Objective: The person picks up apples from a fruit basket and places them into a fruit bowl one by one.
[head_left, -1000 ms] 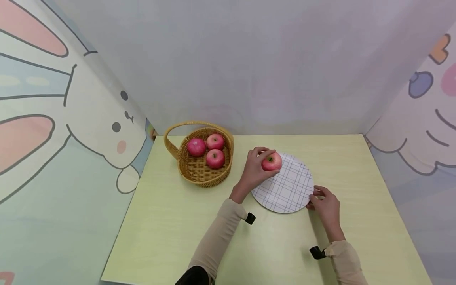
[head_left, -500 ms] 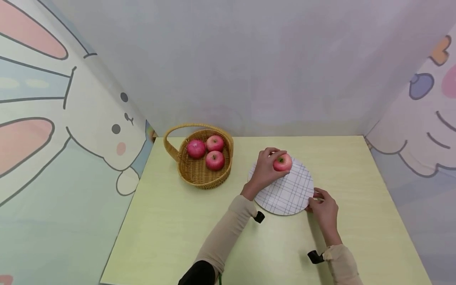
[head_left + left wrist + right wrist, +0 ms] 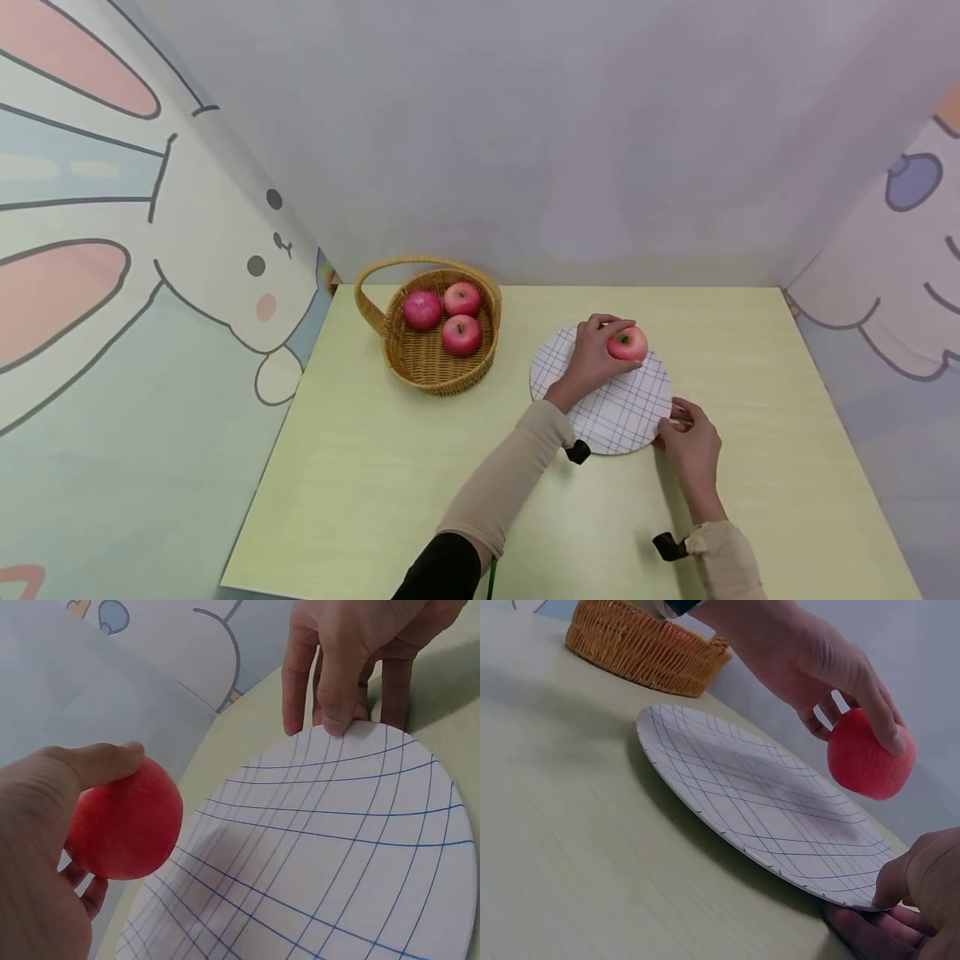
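Observation:
Between thumb and fingers my left hand (image 3: 596, 354) holds a red apple (image 3: 627, 343). The apple hangs above the far part of a round white plate (image 3: 615, 412) with a blue grid pattern, and a gap shows under it in the right wrist view. My right hand (image 3: 692, 450) pinches the plate's near right rim, thumb (image 3: 892, 883) on top and fingers (image 3: 874, 934) underneath. In the right wrist view the plate (image 3: 727, 776) has a shadow under its edge; whether it is lifted I cannot tell.
A brown wicker basket (image 3: 435, 379) with an upright handle stands at the back left of the table (image 3: 360, 483). Inside lie two red apples (image 3: 462, 335) and a darker pink-red round fruit (image 3: 422, 311). A grey wall (image 3: 555, 167) rises behind the table.
My left hand has carried the apple rightward across the plate. My right hand keeps its grip on the rim. The head view has shifted slightly.

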A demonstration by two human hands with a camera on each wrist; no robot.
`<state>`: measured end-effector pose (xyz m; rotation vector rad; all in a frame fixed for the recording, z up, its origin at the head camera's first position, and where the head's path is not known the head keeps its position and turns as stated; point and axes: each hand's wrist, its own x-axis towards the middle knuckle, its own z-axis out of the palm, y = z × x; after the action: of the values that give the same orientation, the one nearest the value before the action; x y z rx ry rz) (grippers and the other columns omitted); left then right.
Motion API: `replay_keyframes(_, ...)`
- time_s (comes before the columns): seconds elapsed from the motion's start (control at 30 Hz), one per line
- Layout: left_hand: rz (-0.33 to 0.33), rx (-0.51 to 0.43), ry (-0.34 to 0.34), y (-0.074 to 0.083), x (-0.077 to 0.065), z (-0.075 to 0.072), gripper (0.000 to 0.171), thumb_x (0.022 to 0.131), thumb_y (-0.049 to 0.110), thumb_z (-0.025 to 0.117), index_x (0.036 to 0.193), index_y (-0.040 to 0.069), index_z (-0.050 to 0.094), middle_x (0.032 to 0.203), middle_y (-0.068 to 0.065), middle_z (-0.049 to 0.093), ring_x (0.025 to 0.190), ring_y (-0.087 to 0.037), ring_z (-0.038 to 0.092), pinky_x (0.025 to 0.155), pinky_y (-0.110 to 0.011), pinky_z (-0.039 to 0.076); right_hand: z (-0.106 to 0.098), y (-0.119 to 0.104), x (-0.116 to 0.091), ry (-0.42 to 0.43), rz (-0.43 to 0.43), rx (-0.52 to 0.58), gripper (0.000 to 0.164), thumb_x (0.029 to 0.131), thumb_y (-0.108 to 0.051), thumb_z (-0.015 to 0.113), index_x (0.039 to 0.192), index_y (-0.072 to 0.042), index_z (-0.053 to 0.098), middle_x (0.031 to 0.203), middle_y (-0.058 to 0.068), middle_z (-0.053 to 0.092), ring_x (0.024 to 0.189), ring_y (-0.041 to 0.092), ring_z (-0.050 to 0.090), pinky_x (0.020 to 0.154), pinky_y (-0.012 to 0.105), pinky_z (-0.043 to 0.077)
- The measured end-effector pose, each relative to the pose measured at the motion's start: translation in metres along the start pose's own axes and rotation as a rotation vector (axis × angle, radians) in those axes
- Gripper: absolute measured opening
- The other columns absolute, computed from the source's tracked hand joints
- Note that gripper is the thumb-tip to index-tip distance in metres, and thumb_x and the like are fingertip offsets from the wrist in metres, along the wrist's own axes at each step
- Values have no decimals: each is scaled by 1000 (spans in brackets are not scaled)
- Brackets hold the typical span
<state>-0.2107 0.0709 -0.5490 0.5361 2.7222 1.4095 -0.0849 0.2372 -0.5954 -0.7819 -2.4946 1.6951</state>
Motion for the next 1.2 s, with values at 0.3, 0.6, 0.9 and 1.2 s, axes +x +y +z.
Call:
replay_keyframes(0.3, -38, 6, -18, -9, 3, 24, 66, 85, 32, 88, 145, 27, 62, 148, -2, 50, 136, -18, 42, 100, -15, 45, 1, 2, -1, 10, -16, -3, 55, 95, -4, 63, 148, -2, 52, 132, 22, 62, 76, -10, 55, 59, 19, 60)
replay_keyframes(0.6, -48, 10, -25, -15, 5, 30, 67, 83, 34, 89, 144, 29, 62, 148, -1, 50, 134, -18, 42, 100, -18, 44, 1, 2, -1, 11, -4, -3, 55, 95, -5, 62, 149, -3, 52, 133, 21, 62, 77, -11, 56, 61, 19, 60)
replay_keyframes(0.9, -28, 74, -85, -16, 8, 28, 68, 83, 35, 89, 144, 33, 60, 150, 0, 48, 138, -20, 41, 109, -30, 43, 2, 2, -1, 16, 5, 11, 55, 95, -6, 63, 149, -4, 52, 132, 21, 62, 76, -11, 56, 60, 19, 60)
replay_keyframes(1.2, -2, 188, -98, -11, 6, 27, 71, 85, 43, 85, 148, 33, 55, 153, 3, 49, 140, -19, 40, 111, -31, 42, 1, 4, 0, 21, -3, -4, 55, 95, -6, 64, 149, -4, 53, 132, 21, 62, 76, -10, 56, 60, 18, 60)
